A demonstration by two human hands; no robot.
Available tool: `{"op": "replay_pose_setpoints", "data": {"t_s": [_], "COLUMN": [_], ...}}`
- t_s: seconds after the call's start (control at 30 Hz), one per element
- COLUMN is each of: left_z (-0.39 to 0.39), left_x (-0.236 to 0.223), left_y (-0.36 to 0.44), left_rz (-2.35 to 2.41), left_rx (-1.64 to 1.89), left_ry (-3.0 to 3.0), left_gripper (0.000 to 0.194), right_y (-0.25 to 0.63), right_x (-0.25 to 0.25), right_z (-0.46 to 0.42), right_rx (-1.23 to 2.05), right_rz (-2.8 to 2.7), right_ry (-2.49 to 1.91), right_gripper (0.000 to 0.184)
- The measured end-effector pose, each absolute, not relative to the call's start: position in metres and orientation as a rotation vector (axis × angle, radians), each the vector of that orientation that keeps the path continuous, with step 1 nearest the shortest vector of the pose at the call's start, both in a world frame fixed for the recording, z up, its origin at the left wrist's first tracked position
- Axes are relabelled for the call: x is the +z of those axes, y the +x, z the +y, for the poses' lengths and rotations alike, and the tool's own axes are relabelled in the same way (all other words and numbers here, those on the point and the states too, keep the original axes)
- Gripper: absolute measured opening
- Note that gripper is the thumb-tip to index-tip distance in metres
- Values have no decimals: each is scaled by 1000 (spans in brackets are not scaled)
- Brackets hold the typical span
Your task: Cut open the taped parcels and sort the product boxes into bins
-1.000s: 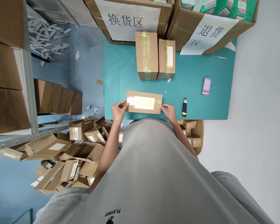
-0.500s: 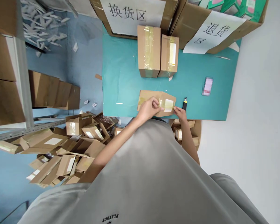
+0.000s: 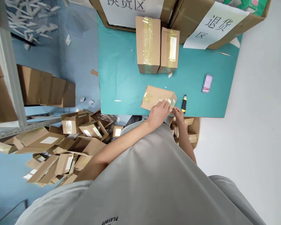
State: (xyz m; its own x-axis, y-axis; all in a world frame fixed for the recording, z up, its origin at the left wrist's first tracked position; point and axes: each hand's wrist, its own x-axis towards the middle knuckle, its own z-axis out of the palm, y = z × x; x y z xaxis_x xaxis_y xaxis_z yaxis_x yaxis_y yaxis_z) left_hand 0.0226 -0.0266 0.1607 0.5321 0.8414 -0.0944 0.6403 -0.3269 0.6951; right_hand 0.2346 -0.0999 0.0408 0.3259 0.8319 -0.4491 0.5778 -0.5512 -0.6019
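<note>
A small taped cardboard box (image 3: pixel 157 94) lies slightly turned at the front edge of the green table. Over its near right part rests my left hand (image 3: pixel 159 113), fingers bent and closed on that end. My right hand (image 3: pixel 178 114) pinches at the box's right corner, where shiny packing tape (image 3: pixel 172 102) shows by the fingertips. The fingers partly cover the tape and the white label. To the right of the box lies a black and yellow utility knife (image 3: pixel 184 103), touched by neither hand.
Two taped boxes, a larger one (image 3: pixel 148 45) and a smaller one (image 3: pixel 169 50), stand farther back. Big cartons with paper signs (image 3: pixel 216 23) line the rear. A blurred-out pinkish item (image 3: pixel 207 83) lies at right. Opened boxes (image 3: pixel 67 164) are heaped on the floor at left.
My left hand has moved right along the box to its end, beside my right hand. The box has turned a little, and its label is now mostly covered.
</note>
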Motion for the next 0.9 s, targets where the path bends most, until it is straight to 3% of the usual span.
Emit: {"op": "replay_pose_setpoints", "data": {"t_s": [0.1, 0.23, 0.4, 0.5, 0.7, 0.9], "left_z": [-35, -38, -33, -28, -11, 1], "left_x": [154, 144, 120, 91, 37, 0], "left_y": [-9, -50, -96, -119, -164, -222], "left_rz": [1235, 1294, 1452, 1566, 1734, 1903], "left_rx": [481, 701, 917, 963, 864, 815], "left_ry": [2196, 2062, 1515, 1136, 861, 790], "left_gripper": [22, 22, 18, 33, 24, 20], "right_y": [233, 228, 209, 187, 136, 48], "right_x": [39, 35, 39, 49, 100, 168], "right_z": [-97, -81, -55, -48, -47, -32], "right_rx": [1026, 958, 978, 1016, 861, 929], "right_rz": [-1100, -1061, -1018, -1032, -1330, -1920], "right_ry": [-2227, -2202, -2174, -2168, -2128, -1890], "right_gripper": [54, 60, 62, 59, 50, 44]}}
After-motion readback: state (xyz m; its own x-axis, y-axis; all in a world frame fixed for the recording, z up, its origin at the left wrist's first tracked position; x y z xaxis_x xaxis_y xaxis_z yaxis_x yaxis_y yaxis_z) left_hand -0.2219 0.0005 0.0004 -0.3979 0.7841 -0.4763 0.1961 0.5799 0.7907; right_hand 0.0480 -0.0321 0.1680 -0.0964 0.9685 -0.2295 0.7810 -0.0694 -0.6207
